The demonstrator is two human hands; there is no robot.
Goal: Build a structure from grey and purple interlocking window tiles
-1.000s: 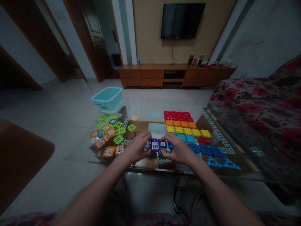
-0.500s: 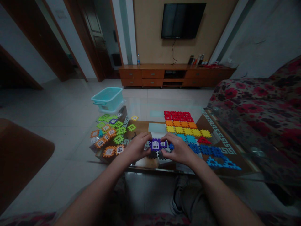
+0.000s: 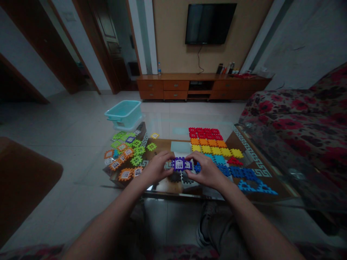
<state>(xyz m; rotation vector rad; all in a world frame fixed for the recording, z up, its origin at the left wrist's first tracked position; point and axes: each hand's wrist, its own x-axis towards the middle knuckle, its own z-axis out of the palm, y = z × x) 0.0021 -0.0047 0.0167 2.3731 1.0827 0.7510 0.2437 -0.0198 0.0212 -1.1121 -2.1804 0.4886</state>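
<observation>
Two purple interlocking building tiles (image 3: 179,164) with white window inserts are held side by side above the near part of the glass table. My left hand (image 3: 160,167) pinches the left end of the pair between thumb and fingers. The right end is gripped by my right hand (image 3: 202,167) in the same way. Whether the two tiles are fully locked together is hard to tell. Just below my hands lie dark and grey tiles (image 3: 187,177), partly hidden. Blue tiles (image 3: 223,169) lie right beside my right hand.
Rows of red (image 3: 205,133), orange (image 3: 210,143) and yellow tiles (image 3: 217,150) lie on the glass table (image 3: 162,121). Loose green (image 3: 139,150) and orange tiles (image 3: 125,174) are scattered at left. A turquoise bin (image 3: 127,113) stands at the far left corner. A floral sofa (image 3: 295,108) flanks the right.
The purple tiles have shifted slightly upward in view and tilted a little in my hands. Both hands keep their grip; the tiles on the table have not moved.
</observation>
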